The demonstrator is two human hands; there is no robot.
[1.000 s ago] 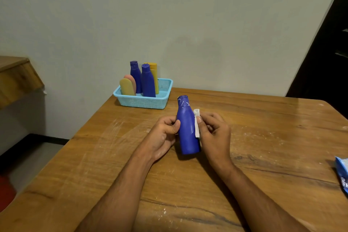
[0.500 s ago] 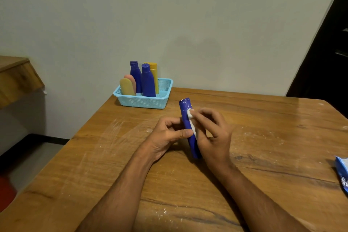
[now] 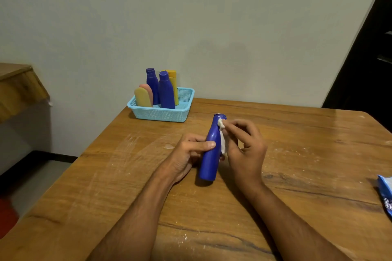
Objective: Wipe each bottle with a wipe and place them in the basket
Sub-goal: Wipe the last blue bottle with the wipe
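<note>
A blue bottle stands tilted on the wooden table at the middle. My left hand grips its body, thumb across the front. My right hand pinches a small white wipe against the bottle's neck and right side. At the table's far left corner a light blue basket holds two blue bottles, a yellow bottle behind them, and a yellow and a pink flat bottle at its left.
A blue wipe packet lies at the right table edge, partly out of frame. A wooden ledge juts from the wall at the left. The table's left edge drops to the floor.
The bottle has been turned and tipped in my left hand. My right hand has slid the wipe up the bottle's side toward the neck.
</note>
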